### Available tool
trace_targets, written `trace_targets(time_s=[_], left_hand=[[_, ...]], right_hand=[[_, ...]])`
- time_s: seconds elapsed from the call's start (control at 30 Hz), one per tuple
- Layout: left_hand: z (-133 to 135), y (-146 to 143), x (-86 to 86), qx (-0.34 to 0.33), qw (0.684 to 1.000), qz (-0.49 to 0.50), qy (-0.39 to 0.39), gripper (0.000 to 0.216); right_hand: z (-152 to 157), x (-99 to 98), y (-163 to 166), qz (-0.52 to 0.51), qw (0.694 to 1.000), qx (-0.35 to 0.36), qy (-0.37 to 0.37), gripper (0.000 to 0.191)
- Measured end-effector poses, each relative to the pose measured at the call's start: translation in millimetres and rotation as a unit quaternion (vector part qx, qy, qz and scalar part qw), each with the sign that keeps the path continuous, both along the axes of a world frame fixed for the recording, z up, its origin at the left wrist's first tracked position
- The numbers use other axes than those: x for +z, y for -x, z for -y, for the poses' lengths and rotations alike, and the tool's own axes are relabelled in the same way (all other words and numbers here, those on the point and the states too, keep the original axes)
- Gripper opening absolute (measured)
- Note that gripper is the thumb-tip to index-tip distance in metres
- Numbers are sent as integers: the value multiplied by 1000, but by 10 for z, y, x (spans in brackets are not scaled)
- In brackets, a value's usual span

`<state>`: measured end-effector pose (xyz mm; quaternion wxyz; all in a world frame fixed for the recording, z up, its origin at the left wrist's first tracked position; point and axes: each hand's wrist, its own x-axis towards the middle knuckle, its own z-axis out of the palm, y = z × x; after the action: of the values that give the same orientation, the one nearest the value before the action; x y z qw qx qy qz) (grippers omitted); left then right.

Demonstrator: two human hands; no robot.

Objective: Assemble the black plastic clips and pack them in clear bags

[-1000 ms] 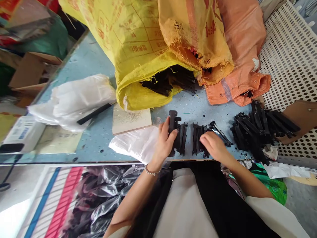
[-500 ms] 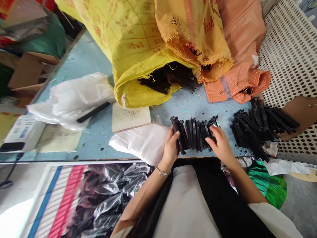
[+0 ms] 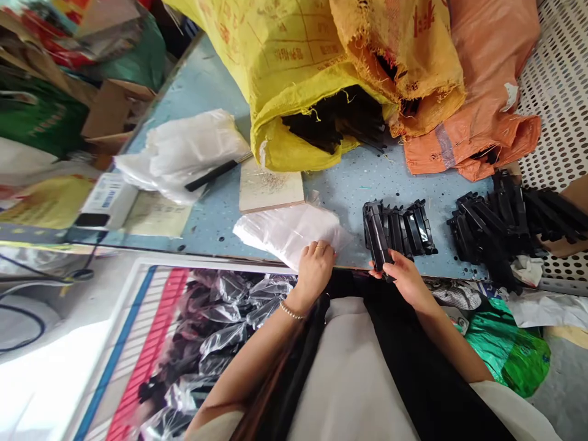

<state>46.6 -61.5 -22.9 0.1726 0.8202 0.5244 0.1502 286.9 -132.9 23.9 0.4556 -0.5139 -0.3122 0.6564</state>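
A tight row of black plastic parts (image 3: 397, 231) stands near the front edge of the blue table (image 3: 206, 220). My right hand (image 3: 401, 274) grips the near end of that row, fingers curled on the parts. My left hand (image 3: 315, 267) rests with bent fingers on a stack of clear plastic bags (image 3: 289, 231) lying just left of the row. A bracelet shows on my left wrist.
A loose pile of black parts (image 3: 500, 223) lies to the right, by a white perforated panel (image 3: 558, 92). Yellow (image 3: 294, 67) and orange sacks (image 3: 478, 92) lie behind, the yellow one open with black parts inside. White bags (image 3: 184, 153), a notepad (image 3: 271, 187) sit left. Bagged parts (image 3: 220, 331) fill a crate below.
My hands pushed the spread parts together into one tight row. My left hand then left the row and moved left onto the clear bags. The view shifted so everything sits further right.
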Motion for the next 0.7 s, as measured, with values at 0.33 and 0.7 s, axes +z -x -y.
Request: trace_targets(time_s=[0.33, 0.7], left_hand=[[-106, 136, 18, -24, 994, 109, 5, 8], [-115, 238, 109, 87, 956, 278, 42, 9]], right_hand=[[-145, -8, 326, -110, 993, 29, 35, 30], [133, -110, 102, -260, 939, 204, 101, 54]])
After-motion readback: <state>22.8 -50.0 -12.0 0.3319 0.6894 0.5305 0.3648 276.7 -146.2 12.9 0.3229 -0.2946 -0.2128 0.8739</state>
